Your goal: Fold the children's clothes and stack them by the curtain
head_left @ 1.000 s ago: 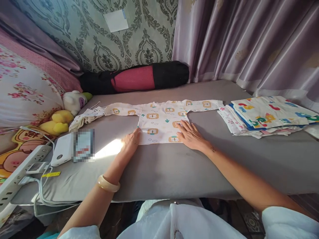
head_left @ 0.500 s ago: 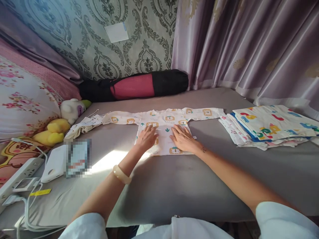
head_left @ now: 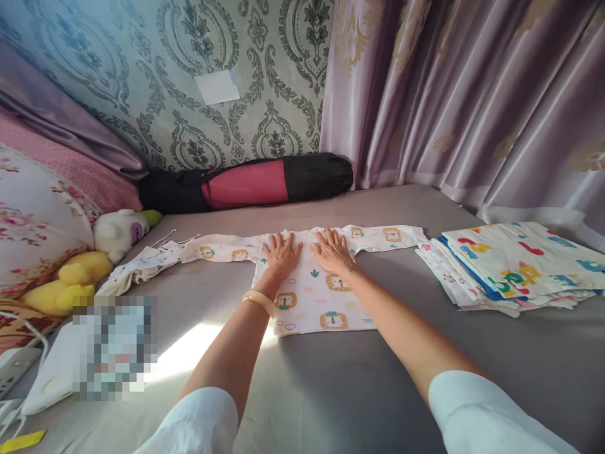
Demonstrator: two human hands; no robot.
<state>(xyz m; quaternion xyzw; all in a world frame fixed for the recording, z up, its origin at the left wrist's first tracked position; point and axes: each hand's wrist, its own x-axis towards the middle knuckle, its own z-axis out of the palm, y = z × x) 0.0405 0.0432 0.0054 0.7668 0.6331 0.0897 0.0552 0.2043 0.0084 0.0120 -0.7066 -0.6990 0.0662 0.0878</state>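
Note:
A small white baby shirt (head_left: 312, 299) with lion prints lies flat on the grey bed sheet (head_left: 331, 384), sleeves spread to both sides. My left hand (head_left: 282, 253) rests flat on the shirt's upper chest, fingers spread, a pale bangle on its wrist. Just to the right of it, my right hand (head_left: 333, 250) lies palm down near the collar. Both hands press on the fabric and hold nothing.
A stack of folded printed cloths (head_left: 510, 265) sits at the right. A black and pink roll bag (head_left: 246, 183) lies along the wall. Another small garment (head_left: 142, 268), plush toys (head_left: 94, 258) and a floral pillow are at the left, with a white device (head_left: 51, 378) and cables.
Both hands slid up the shirt from its lower hem to the collar area and came closer together. The camera moved forward and nearer the bed.

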